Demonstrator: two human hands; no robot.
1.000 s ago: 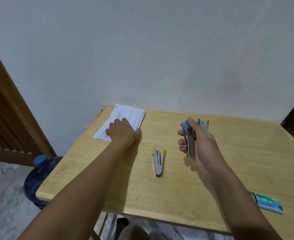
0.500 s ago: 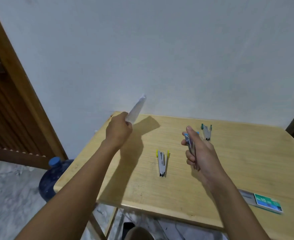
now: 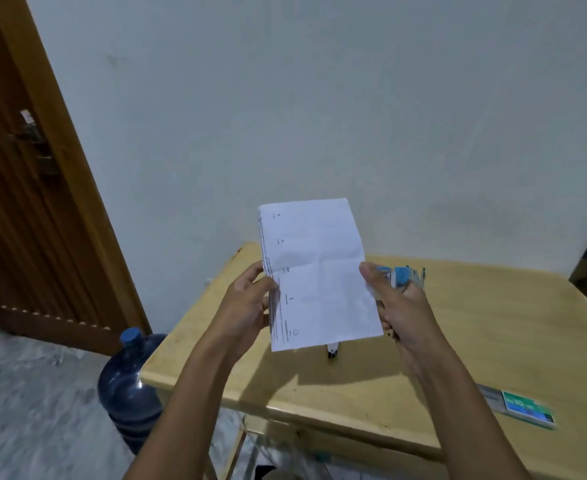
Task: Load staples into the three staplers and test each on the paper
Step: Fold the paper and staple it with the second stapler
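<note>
Paper (image 3: pixel 319 271) pinched at side edges: left hand (image 3: pixel 247 313), right hand (image 3: pixel 406 317).

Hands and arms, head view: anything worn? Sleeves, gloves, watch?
Left hand and right hand: no gloves, no rings visible. Left forearm and right forearm: bare to the frame edge, no sleeves, watch or bands.

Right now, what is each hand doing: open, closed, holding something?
Left hand: pinches the paper's left edge.
Right hand: grips the blue stapler, thumb on the paper's right edge.
</note>
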